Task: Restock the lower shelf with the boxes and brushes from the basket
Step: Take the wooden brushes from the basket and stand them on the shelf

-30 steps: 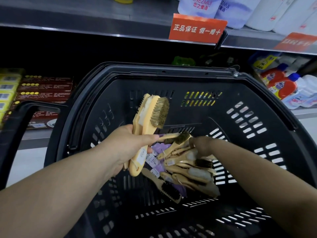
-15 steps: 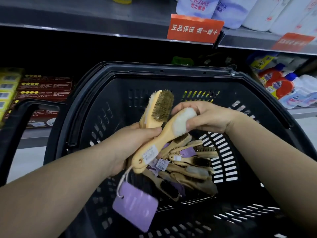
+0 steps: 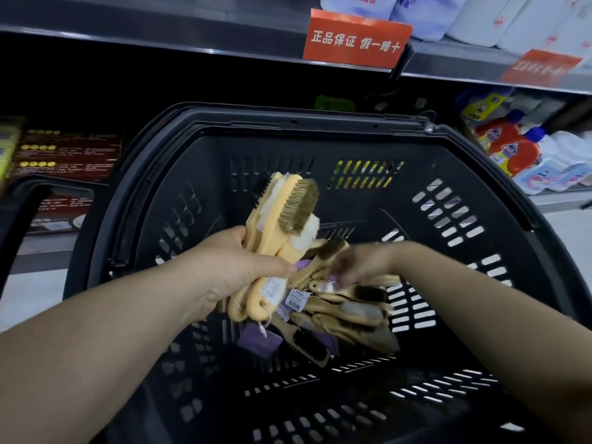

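Step in hand, by the look of it: gathering brushes out of the basket into one handful, with nothing from this handful on the lower shelf yet.

In the left hand: a bundle of wooden brushes, fingers clenched round the handles, bristle heads up, above the basket's left half. Down at the loose pile of brushes on the basket's floor, toward its right wall: the right hand, blurred, fingers pointing down among the handles. Impossible to tell whether grasping one or released.

For a clean pick:
- Take a single handle from the top of the pile, never from under it, because of the strings and purple tags tangled among the handles and likely to drag a neighbour along.
- Lift straight and shake off any snagged string.
- Lay the brush against the bundle, handle ends level and heads the same way.
- Grip low and firm with the left hand against splaying and slipping, a likely fault with so fat a bundle.
- Stop adding before losing thumb closure.
- Then carry the lot to the shelf, beside the dark boxes.
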`<move>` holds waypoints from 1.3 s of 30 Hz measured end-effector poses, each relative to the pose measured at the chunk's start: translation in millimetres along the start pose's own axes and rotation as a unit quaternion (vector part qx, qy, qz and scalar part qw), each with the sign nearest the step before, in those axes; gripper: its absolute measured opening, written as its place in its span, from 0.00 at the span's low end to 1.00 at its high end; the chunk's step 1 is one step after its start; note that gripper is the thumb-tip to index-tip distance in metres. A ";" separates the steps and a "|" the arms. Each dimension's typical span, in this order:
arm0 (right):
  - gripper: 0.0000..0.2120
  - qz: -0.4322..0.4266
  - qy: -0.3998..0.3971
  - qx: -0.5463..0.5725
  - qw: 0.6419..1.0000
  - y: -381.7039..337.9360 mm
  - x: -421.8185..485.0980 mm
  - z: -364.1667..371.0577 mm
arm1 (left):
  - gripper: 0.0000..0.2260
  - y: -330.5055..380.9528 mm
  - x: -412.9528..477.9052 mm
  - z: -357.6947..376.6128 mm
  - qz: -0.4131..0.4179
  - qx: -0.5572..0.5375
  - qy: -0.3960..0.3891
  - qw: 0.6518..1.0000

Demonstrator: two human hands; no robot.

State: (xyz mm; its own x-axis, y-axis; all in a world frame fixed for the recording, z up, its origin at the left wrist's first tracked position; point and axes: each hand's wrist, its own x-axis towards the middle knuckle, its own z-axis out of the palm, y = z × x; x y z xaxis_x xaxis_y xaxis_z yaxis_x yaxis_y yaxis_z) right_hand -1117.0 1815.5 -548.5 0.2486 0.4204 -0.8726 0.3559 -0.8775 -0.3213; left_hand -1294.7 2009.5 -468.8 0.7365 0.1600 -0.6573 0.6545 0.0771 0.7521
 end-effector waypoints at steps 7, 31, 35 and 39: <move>0.32 0.112 -0.020 -0.349 0.930 20.0 47.7 67.3 | 0.31 2.9 -0.8 -0.3 -0.013 0.020 0.011 1.000; 0.17 -0.180 0.205 0.346 0.898 -67.0 -92.8 -36.5 | 0.16 11.5 -12.2 7.1 0.088 -0.100 -0.036 0.990; 0.16 -0.152 0.263 0.384 0.872 -78.7 -88.9 -29.5 | 0.18 13.1 -16.0 5.9 0.095 -0.105 -0.013 0.990; 0.17 -0.183 0.242 0.390 0.869 -79.3 -82.0 -22.4 | 0.13 10.7 -15.9 3.7 0.083 -0.064 0.043 0.994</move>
State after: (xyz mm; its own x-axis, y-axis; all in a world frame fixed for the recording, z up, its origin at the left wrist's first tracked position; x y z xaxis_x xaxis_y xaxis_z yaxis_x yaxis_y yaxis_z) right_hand -1145.4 1855.8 -443.3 0.6644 0.5871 -0.4625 -0.1810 -0.4740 -0.8617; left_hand -1298.8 2004.1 -450.5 0.8117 0.2634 -0.5214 0.4941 0.1666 0.8533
